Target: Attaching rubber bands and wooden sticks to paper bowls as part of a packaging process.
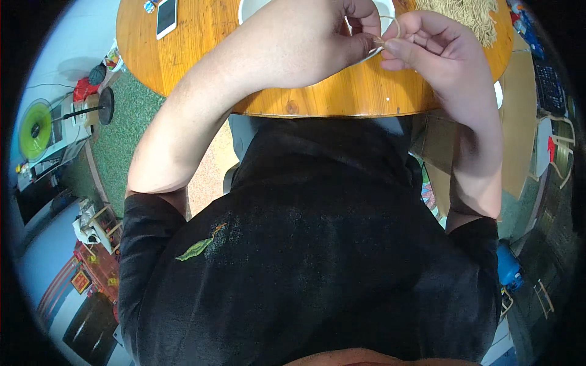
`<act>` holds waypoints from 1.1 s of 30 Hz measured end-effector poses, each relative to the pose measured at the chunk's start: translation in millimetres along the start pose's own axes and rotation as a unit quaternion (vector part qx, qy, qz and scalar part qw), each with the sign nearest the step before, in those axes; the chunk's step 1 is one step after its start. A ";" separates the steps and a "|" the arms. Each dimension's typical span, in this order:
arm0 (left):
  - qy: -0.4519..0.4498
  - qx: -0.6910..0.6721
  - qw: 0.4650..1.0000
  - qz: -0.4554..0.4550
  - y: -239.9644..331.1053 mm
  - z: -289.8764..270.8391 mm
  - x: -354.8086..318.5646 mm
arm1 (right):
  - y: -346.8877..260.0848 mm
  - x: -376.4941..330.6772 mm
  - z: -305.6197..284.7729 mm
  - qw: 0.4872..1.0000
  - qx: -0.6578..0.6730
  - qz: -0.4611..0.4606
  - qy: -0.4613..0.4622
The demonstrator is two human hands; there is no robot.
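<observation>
My left hand and my right hand meet over the far side of a round wooden table. Between their fingertips they pinch a thin pale loop, like a rubber band or a noodle strand. Under the hands sits a white bowl or plate, mostly hidden by my left hand. A heap of pale yellow noodles lies just beyond my right hand at the table's far right. My black shirt fills the lower half of the view.
A white phone lies at the table's far left. On the floor at left are a green mat, a round black stand and a green-yellow disc. Cardboard and a chair stand at right.
</observation>
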State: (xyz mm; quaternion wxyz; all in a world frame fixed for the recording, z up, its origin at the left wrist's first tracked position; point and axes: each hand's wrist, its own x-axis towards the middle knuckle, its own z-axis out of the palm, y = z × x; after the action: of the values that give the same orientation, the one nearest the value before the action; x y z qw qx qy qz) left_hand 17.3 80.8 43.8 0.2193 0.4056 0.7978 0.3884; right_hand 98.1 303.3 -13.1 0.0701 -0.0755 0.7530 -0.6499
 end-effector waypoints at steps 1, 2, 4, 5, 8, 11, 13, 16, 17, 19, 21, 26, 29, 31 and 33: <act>-0.002 0.013 1.000 -0.009 3.1 -0.7 0.4 | -0.2 0.2 1.4 1.000 -0.011 -0.007 0.004; -0.001 0.013 1.000 -0.010 2.7 -0.4 0.6 | -1.0 0.4 2.2 1.000 -0.022 -0.015 0.007; 0.006 0.025 1.000 0.005 1.2 0.7 1.2 | -3.1 0.0 1.7 0.999 -0.037 -0.018 -0.001; 0.006 0.025 1.000 0.005 0.6 1.1 1.1 | -3.8 -0.2 1.7 0.998 -0.052 -0.021 -0.009; -0.005 -0.009 1.000 -0.001 -0.5 2.1 1.1 | -4.2 -1.2 2.2 0.996 -0.086 -0.029 -0.003; 0.000 -0.012 1.000 0.014 -0.7 2.8 1.4 | -4.1 -2.4 3.5 0.992 -0.114 -0.050 0.019; -0.002 -0.020 1.000 -0.001 -1.4 2.6 1.6 | -5.9 -2.8 7.0 0.992 -0.113 -0.049 0.040; 0.003 -0.018 1.000 -0.014 0.7 3.1 0.2 | -8.7 -1.9 1.2 0.977 -0.188 -0.092 0.036; 0.003 -0.019 1.000 -0.014 2.2 2.8 0.8 | -9.7 -1.5 -1.3 0.956 -0.262 -0.133 0.015; -0.014 -0.004 0.999 -0.044 5.0 2.2 2.5 | -5.9 -0.8 0.1 0.965 -0.230 -0.126 0.027; -0.010 -0.016 0.999 -0.046 2.7 2.5 1.1 | -2.5 -0.3 4.6 0.972 -0.197 -0.120 0.038; -0.014 -0.030 0.997 -0.069 6.9 2.3 4.1 | -3.0 -4.1 5.5 0.986 -0.145 -0.049 0.071; -0.003 -0.018 0.998 -0.054 6.9 2.8 3.6 | 0.7 -4.7 4.4 0.983 -0.161 -0.064 0.060; -0.002 -0.024 0.999 -0.032 2.7 4.4 2.6 | 0.6 -5.6 6.8 0.987 -0.141 -0.059 0.058; -0.005 -0.036 0.999 -0.030 0.4 4.9 1.7 | 2.1 -5.2 8.6 0.990 -0.120 -0.055 0.056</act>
State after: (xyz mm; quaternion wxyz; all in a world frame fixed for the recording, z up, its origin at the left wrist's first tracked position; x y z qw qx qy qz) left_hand 19.8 84.5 41.1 0.2490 0.3754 0.7942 0.4078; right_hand 104.9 296.3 -16.4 -0.0176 -0.0878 0.8229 -0.5611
